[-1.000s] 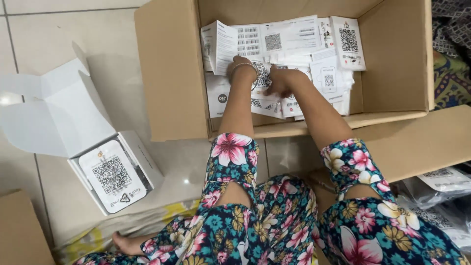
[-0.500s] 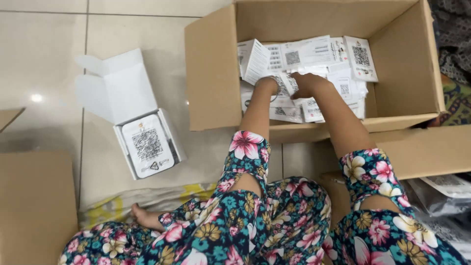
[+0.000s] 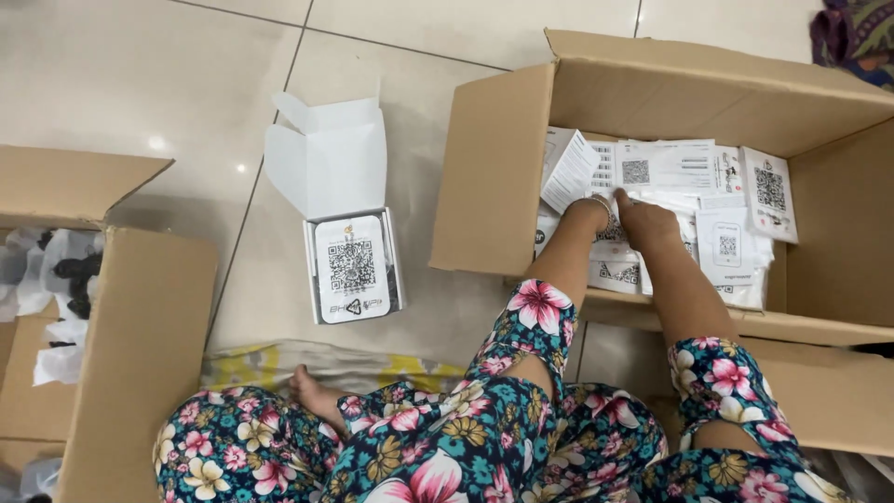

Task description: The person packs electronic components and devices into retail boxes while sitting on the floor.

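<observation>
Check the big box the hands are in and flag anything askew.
The white leaflets in the cardboard box lie jumbled at mixed angles, one folded sheet sticking up by the left hand. Right hand rests among them. Nothing looks damaged.

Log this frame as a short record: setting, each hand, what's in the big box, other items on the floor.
setting: tiled floor, person seated, floral clothing
left hand: inside the large cardboard box, in the white leaflets; grip unclear
right hand: beside the left, on the same leaflets; grip unclear
box contents: loose white printed leaflets
floor: small white box, lid open, printed card on top
far left: second cardboard box with wrapped items
</observation>
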